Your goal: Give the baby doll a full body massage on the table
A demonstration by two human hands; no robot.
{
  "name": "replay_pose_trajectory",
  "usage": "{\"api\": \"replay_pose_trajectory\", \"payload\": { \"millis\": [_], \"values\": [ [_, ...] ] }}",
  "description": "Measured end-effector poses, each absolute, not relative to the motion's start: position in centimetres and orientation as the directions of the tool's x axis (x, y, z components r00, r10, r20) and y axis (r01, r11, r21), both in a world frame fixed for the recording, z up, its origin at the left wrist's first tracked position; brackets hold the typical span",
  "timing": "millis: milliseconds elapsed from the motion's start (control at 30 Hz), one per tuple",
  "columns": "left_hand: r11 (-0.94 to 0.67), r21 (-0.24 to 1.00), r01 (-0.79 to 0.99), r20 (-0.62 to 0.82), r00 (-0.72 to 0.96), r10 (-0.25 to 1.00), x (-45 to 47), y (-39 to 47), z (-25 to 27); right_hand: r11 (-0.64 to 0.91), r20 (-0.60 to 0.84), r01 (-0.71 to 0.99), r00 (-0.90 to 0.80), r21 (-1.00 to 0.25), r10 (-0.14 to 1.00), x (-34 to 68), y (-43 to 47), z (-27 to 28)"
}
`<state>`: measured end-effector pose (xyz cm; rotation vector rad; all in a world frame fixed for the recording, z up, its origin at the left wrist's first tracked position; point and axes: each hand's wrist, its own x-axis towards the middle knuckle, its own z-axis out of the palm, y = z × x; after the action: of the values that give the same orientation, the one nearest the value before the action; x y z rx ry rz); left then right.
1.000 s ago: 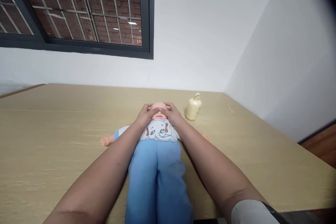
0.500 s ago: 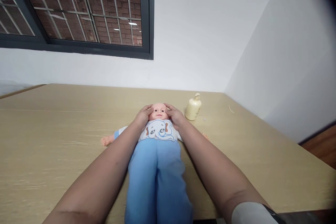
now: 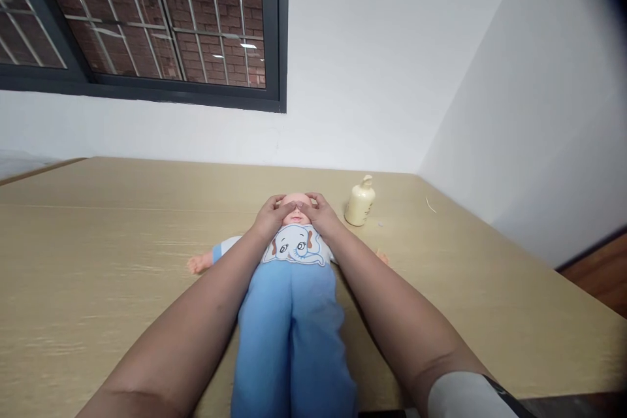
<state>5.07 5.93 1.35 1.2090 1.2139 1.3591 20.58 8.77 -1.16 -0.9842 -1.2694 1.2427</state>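
A baby doll [image 3: 294, 304] lies on its back on the table, feet towards me. It wears light blue trousers and a white top with an elephant face. My left hand [image 3: 271, 217] cups the left side of the doll's head, and my right hand [image 3: 324, 217] cups the other side. Both thumbs lie across the face, their tips near the nose, covering the eyes. The mouth and the top of the forehead still show. The doll's arms stretch out sideways, partly hidden by my forearms.
A pale yellow pump bottle [image 3: 360, 204] stands on the wooden table [image 3: 122, 274], to the right beyond my right hand. A thin pale strand [image 3: 431, 205] lies farther right. White walls rise behind and at the right, with a barred window [image 3: 171, 19] at upper left.
Both thumbs have moved inward from the sides of the doll's face to its middle, over the eyes. The doll and the bottle stay in place.
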Motion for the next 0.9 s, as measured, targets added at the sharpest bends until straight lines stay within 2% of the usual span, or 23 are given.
{"api": "replay_pose_trajectory", "payload": {
  "millis": [167,300,467,567,667,767,900],
  "values": [
    [-0.075,0.997,-0.034,0.072,-0.082,0.994,4.9,6.3,0.9,0.038,0.062,-0.208,-0.113,-0.978,0.992,20.5,9.1,-1.5],
    [-0.058,0.993,-0.103,0.054,-0.038,0.998,4.7,6.8,0.2,0.002,0.035,-0.256,-0.127,-0.967,0.991,20.6,9.1,-1.4],
    [-0.035,0.978,-0.204,0.042,0.028,0.999,4.5,6.9,-0.4,-0.132,-0.058,-0.354,-0.213,-0.926,0.975,21.3,8.6,-0.9],
    [-0.01,0.972,-0.235,0.038,0.113,0.993,4.2,6.6,-0.4,-0.083,0.023,-0.282,-0.354,-0.956,0.935,21.9,8.1,-0.6],
    [0.01,0.979,-0.202,0.035,0.218,0.975,3.6,6.2,-0.2,0.051,0.095,-0.116,-0.415,-0.992,0.905,22.4,7.8,-0.3],
    [-0.029,0.996,-0.086,0.051,0.255,0.965,3.0,6.2,0.0,0.14,0.122,0.015,-0.406,-0.99,0.906,22.8,7.6,0.0],
    [-0.172,0.979,0.107,0.139,0.263,0.955,2.5,6.4,0.1,0.215,0.145,0.146,-0.381,-0.966,0.913,23.1,7.3,0.5]
  ]
}}
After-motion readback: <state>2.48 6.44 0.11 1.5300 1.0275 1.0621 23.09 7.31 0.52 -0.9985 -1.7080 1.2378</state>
